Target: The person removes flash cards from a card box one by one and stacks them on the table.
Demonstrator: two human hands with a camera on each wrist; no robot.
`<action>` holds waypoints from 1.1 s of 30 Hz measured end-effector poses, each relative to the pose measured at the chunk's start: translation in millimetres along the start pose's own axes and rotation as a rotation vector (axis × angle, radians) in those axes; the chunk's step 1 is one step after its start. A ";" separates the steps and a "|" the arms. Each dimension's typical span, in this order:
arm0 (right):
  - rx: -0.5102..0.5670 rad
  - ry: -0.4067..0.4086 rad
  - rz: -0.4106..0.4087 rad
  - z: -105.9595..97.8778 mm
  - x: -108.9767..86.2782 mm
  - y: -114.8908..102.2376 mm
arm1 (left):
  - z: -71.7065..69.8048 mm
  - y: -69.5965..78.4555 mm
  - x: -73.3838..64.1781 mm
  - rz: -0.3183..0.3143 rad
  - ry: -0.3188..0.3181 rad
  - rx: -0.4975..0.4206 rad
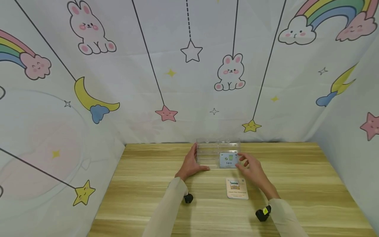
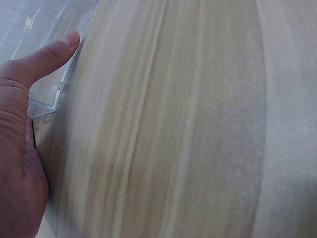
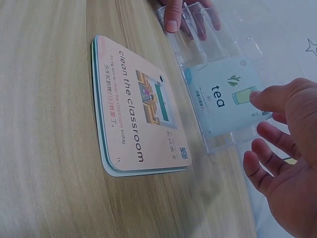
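Note:
A clear plastic card rack [image 1: 208, 151] with compartments stands at the back of the table. My left hand [image 1: 190, 163] holds its left end, thumb [image 2: 62, 45] along the front edge and the other fingers round the side. A light blue "tea" card [image 3: 225, 94] sits in the lower right compartment. At that card's right side is my right hand [image 1: 251, 169], its thumb [image 3: 270, 98] over the drink picture and the other fingers loosely bent beside the rack. In front of the rack lies a small stack of cards [image 3: 143, 106], a pink "clean the classroom" card on top.
The wood-grain table [image 1: 148, 187] meets a white printed cloth [image 1: 189, 89] right behind the rack. More cloth hangs at both sides of the table. Each wrist wears a small black camera [image 1: 188, 197].

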State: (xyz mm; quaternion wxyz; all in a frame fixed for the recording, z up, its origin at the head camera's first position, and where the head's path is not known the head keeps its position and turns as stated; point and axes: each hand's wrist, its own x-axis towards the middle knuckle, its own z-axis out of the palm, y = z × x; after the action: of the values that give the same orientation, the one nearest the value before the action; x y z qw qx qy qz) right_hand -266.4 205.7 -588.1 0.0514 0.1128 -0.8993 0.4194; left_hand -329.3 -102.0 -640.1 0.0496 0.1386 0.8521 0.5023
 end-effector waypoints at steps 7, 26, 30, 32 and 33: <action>0.003 -0.002 0.005 1.1 0.7 1.3 | 0.9 -0.8 0.0 0.007 0.007 0.003; 0.098 0.028 -0.012 4.8 -5.0 5.2 | 0.9 1.8 -1.4 -0.003 0.001 -0.007; 0.160 0.005 0.020 7.3 -5.8 3.4 | 0.8 2.4 -1.0 -0.005 0.003 0.001; 0.168 0.000 -0.001 9.0 -5.4 4.4 | 0.6 3.0 -1.1 -0.007 0.004 -0.001; 0.167 -0.001 -0.016 9.8 -5.5 4.6 | 0.5 3.4 -1.1 -0.007 0.004 -0.004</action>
State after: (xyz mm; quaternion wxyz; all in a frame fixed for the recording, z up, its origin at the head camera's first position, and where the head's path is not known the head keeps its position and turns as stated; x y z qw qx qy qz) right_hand -262.2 202.0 -598.8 0.0448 0.1239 -0.8604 0.4923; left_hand -327.5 -100.4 -637.5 0.0498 0.1343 0.8517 0.5040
